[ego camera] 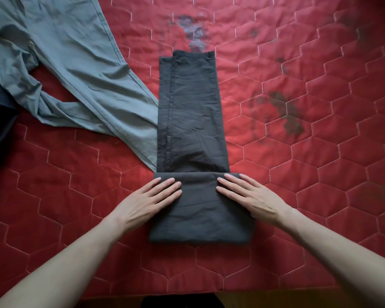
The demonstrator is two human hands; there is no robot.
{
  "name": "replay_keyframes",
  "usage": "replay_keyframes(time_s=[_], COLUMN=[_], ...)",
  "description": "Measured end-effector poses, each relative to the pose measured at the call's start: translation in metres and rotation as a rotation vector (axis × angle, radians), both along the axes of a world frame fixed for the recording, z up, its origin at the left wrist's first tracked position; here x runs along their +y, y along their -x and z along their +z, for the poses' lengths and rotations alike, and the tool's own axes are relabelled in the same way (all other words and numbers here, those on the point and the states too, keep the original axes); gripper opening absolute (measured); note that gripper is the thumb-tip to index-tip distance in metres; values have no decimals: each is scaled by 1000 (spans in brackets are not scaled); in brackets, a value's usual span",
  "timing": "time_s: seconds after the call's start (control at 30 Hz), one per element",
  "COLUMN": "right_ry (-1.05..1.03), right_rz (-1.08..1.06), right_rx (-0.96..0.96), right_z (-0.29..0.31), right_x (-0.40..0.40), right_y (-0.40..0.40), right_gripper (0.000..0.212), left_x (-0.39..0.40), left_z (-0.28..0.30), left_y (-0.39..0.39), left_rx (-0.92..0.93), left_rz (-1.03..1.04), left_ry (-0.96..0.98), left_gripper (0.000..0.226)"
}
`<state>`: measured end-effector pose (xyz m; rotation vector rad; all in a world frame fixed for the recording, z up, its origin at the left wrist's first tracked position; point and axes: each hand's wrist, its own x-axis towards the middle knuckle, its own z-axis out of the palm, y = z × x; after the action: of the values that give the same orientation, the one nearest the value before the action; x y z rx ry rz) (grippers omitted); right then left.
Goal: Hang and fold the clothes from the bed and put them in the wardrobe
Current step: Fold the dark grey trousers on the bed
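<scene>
Dark trousers [190, 121] lie lengthwise at centre frame on the red quilted bed [309, 152], near end folded over into a flat band at lower centre. Our left hand [151, 202] and right hand [250, 196] both rest flat on that band, fingers straight and together, palms down, gripping nothing, one at each side edge. Grey-green trousers [71, 70] sprawl at upper left, one leg tucked under the dark pair's left edge; still unfolded. To do this fold well, we judge: press evenly, smooth outward from the middle, keep side edges lined up, then fold again toward the far end. Wardrobe not in view.
</scene>
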<state>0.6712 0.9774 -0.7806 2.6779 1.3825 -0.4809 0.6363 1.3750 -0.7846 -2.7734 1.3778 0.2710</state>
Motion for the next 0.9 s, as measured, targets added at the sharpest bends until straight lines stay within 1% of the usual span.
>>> replay_keyframes(time_s=[0.1,0.23,0.27,0.33,0.4,0.5,0.57,0.6,0.67,0.7,0.73,0.77,0.8,0.83,0.87,0.9], right_ry=[25,37,51,52,5,-112,-208,-250,-293,-317,-348,-394,-412,-400,-422,-507], right_rz=[33,38,46,27,-37,-192,-295,-348,-456,-545,-652,-778,-891,-958,-995,-1130], right_rx=[12,47,46,78,139,261,360,407,474,512,589,654,676,732,782,862], right_z=[5,2,3,2,3,8,21,27,35,39,47,57,67,73,74,73], right_x=[-6,-4,-2,1,6,14,18,19,20,22,28,34,41,49,55,58], right_y=[-4,-13,-15,-16,-13,-9,-10,-12,-17,-22,-27,-32,-36,-38,-39,-40], right_gripper=[88,80,80,75,63,63,55,50,47,45,42,35,26,21,25,32], left_x=[0,-1,0,2,3,2,1,1,0,-1,-2,-3,-5,-5,-5,-4], left_z=[2,1,1,2,0,1,5,8,17,23,30,35,38,40,41,42], left_y=[2,-8,-10,-13,-13,-18,-27,-32,-43,-48,-52,-55,-59,-65,-71,-77], left_rx=[26,173,208,258,285,334,385,418,541,633,729,819,893,915,899,876], left_rz=[19,17,8,-4,2,24,38,65,181,267,378,493,593,671,747,819], left_ry=[-1,11,20,42,58,100,176,249,414,502,580,633,633,613,613,640], left_gripper=[78,99,102,99,93,78,87,87,77,69,60,54,47,40,34,30])
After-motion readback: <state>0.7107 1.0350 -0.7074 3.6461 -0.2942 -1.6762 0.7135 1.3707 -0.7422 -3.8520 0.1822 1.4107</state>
